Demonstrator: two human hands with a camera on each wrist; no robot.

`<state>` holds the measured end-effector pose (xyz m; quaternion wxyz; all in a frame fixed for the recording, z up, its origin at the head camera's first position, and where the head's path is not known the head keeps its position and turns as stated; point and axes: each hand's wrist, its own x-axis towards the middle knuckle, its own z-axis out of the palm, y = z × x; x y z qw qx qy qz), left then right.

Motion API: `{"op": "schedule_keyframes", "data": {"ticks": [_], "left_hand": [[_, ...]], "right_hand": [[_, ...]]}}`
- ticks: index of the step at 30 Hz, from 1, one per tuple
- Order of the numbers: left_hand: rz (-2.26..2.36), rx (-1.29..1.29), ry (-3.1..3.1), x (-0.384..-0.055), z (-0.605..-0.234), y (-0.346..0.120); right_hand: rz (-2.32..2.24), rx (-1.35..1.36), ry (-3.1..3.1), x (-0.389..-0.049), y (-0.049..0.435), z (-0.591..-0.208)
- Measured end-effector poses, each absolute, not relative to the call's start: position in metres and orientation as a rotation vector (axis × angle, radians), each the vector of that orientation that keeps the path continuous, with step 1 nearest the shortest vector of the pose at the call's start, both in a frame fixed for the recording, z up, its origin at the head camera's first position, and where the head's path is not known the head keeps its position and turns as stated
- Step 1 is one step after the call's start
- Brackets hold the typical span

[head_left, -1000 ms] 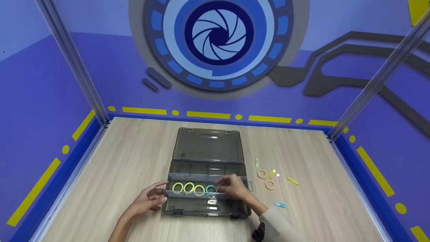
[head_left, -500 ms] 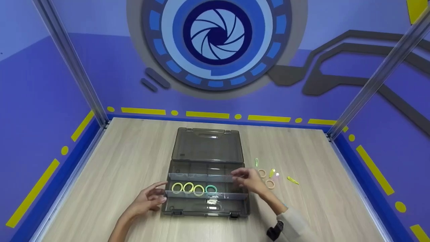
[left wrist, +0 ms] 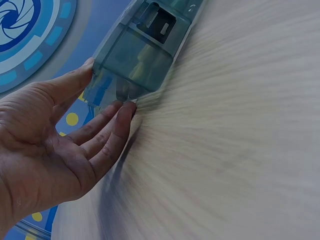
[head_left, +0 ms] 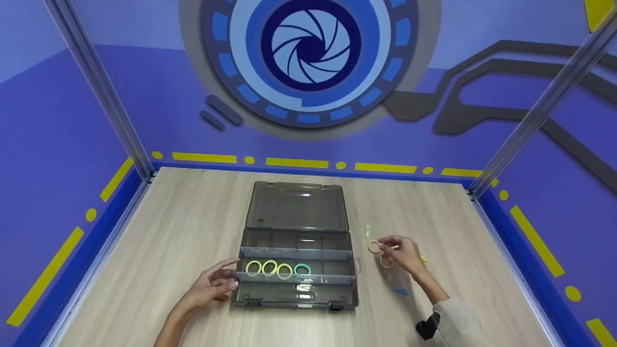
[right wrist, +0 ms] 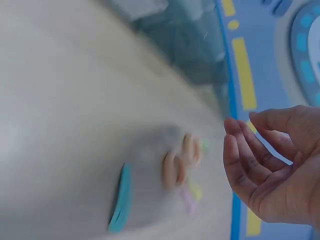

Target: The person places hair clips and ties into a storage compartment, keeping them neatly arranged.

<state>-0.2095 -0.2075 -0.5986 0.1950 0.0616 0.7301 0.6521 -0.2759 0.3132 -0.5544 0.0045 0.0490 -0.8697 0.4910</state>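
A smoky translucent divider box (head_left: 294, 305) lies with its lid (head_left: 296, 209) folded back. In its middle compartment sit several yellow hair ties (head_left: 285, 264) and a teal hair tie (head_left: 302, 264), in a row. My left hand (head_left: 210, 284) touches the box's left end, fingers loosely bent, as the left wrist view also shows. To the right of the box, my right hand (head_left: 402, 253) is over two peach hair ties (right wrist: 170, 171) on the table. Its fingertips overlap the ties in the head view; in the right wrist view there is nothing between them.
Around the peach ties lie snap hair clips: a green clip (head_left: 368, 230), a blue clip (head_left: 402, 291), a pink clip (right wrist: 188, 200) and yellow clips (head_left: 424, 259), partly hidden by the right hand. Blue-purple panels and metal posts (head_left: 530, 118) enclose the wooden table (head_left: 193, 217).
My right hand has moved from beside the teal hair tie in the box, rightward to the peach hair ties on the table. The left hand stays at the box's left end.
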Motion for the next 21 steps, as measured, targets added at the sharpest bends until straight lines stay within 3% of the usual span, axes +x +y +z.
{"op": "schedule_keyframes", "data": {"ticks": [6,21], "left_hand": [[1.784,0.127,2.087,-0.209,-0.598,-0.206],[1.815,0.211,2.057,-0.208,-0.598,-0.208]], "right_hand": [[1.273,-0.019,-2.789,-0.271,0.334,-0.574],[1.31,-0.098,-2.862,-0.263,0.342,-0.59]]}}
